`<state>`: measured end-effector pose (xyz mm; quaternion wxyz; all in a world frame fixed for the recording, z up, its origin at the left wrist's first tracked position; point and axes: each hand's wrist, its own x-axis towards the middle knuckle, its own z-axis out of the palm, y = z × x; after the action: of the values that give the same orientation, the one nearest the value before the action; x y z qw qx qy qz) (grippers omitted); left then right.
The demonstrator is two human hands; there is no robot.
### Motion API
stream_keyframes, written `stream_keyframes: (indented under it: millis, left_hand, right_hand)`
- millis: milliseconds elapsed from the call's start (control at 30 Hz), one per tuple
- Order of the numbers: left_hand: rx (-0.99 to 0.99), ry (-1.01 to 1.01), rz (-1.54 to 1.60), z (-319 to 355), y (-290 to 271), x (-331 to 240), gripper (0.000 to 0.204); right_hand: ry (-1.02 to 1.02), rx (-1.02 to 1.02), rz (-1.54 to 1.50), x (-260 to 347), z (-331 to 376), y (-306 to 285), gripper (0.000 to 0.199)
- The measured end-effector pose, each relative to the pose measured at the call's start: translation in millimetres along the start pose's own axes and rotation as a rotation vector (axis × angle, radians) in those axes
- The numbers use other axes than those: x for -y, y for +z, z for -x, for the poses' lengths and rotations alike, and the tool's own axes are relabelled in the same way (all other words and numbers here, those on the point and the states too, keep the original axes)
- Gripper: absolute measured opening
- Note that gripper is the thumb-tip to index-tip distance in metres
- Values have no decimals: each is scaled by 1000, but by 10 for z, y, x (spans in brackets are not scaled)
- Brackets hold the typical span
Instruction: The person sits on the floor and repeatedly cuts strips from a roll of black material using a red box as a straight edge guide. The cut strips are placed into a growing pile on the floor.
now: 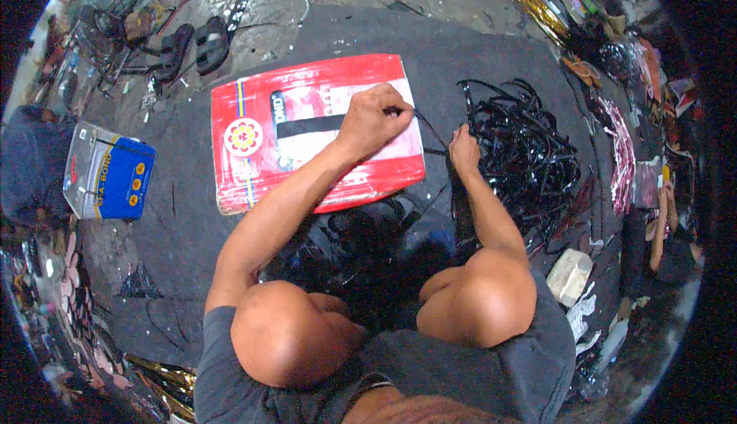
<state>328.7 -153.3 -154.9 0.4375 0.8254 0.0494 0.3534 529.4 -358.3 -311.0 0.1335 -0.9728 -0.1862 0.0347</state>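
A flat red and white board-like panel (330, 186) with printed patterns lies in front of me, its right side under my left hand. On it a short wide black strip (307, 125) runs leftward from my left hand (376, 120). The fingers of that hand are closed in a pinch at the panel's right part, and a thin black strip (432, 130) stretches from there to my right hand (464, 150). My right hand is closed on this strip, just left of a tangled heap of shiny black strips (530, 147). What lies inside both grips is mostly hidden.
A blue and clear printed container (127, 178) stands at the left on a dark mat (176, 247). Black sandals (212, 44) lie at the far left. Gold strips (530, 5), pink strips (620, 155) and a whitish block (569, 277) lie along the right. Scraps surround the mat.
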Motion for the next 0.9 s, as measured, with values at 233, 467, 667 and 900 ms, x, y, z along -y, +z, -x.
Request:
stream_keyframes:
  millis: [233,467,667,900]
  left_hand:
    - [-20,-22,18,38,-16,11,5]
    - [-12,28,-5,-13,3,-2,7]
    - [16,-16,17,-15,22,10,6]
    - [36,24,-25,-6,-14,4,6]
  right_hand:
    - [-378,192,-983,1135,86,-865,27]
    - [-396,-64,-733,1144,64,-566,31]
    - [-251,-143,-350,133,-76,264,29]
    - [-107,-20,-209,156,-24,184,35]
